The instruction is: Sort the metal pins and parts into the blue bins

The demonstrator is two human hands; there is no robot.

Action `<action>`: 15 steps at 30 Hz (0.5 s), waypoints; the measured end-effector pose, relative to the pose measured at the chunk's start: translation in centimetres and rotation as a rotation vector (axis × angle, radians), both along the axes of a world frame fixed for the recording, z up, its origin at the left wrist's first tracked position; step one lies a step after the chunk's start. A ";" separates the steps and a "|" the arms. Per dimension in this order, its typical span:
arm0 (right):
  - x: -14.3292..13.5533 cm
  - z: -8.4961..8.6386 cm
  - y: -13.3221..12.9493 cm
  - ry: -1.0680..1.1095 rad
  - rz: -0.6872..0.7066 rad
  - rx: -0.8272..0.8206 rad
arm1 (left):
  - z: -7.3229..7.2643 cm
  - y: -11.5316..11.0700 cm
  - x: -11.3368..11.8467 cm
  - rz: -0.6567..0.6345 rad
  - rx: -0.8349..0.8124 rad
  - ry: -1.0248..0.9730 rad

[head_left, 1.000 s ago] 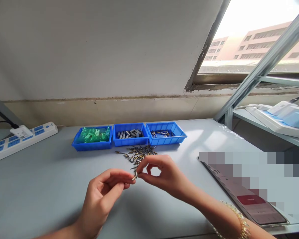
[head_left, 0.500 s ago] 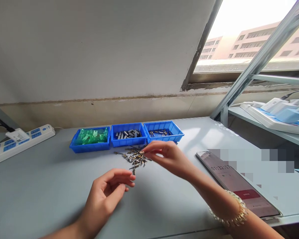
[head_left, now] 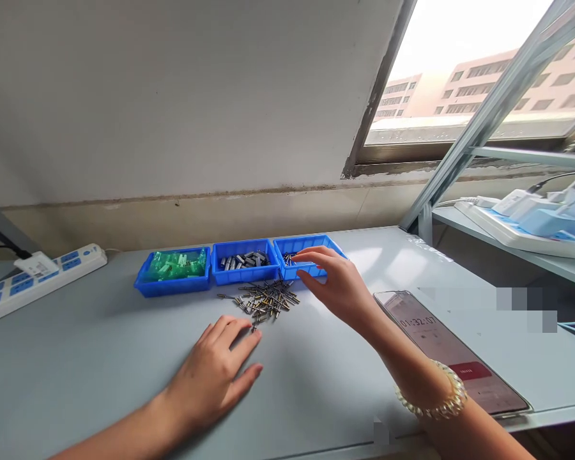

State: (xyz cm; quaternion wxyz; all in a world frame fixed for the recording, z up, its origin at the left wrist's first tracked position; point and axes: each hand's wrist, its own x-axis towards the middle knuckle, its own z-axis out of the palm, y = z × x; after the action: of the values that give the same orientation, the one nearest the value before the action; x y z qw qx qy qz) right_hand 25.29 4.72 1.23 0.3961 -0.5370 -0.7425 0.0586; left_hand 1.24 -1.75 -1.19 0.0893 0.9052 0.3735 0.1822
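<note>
A loose pile of metal blind rivets [head_left: 271, 299] lies on the grey table in front of three blue bins. My left hand [head_left: 220, 364] is palm down at the near side of the pile, its fingers spread and fingertips beside a rivet at the edge. My right hand [head_left: 333, 281] hovers at the front of the right blue bin [head_left: 280, 271], thumb and fingers apart, with nothing visible between them. This bin holds some rivets [head_left: 289, 259], partly hidden by my fingers.
The middle blue bin [head_left: 246, 276] contains short grey metal pieces. In the left blue bin [head_left: 172, 287] is a green plastic bag [head_left: 172, 265]. A phone [head_left: 453, 351] showing a timer lies on the right; power strips [head_left: 43, 278] and a metal shelf frame [head_left: 479, 108] stand at the sides.
My right hand has moved from the rivet pile to the right bin, and its pinched fingers have parted. My left hand has turned palm down and spread its fingers.
</note>
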 end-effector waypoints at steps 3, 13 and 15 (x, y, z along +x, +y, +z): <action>-0.5 0.3 -0.5 0.014 0.023 0.019 | 0.1 0.2 -0.1 0.009 0.021 -0.030; -3.4 -0.5 -3.2 0.123 0.335 -0.118 | -0.4 2.7 -0.9 0.109 0.046 -0.171; -4.1 -1.1 -3.7 0.117 0.381 -0.182 | -0.9 3.5 -0.9 0.147 0.064 -0.216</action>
State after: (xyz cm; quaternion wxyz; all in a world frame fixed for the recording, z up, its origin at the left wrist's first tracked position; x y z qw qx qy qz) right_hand 21.22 1.06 0.12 0.3700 -0.4163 -0.7980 0.2303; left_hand 0.31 1.79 -2.09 0.0863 0.8528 0.4212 0.2965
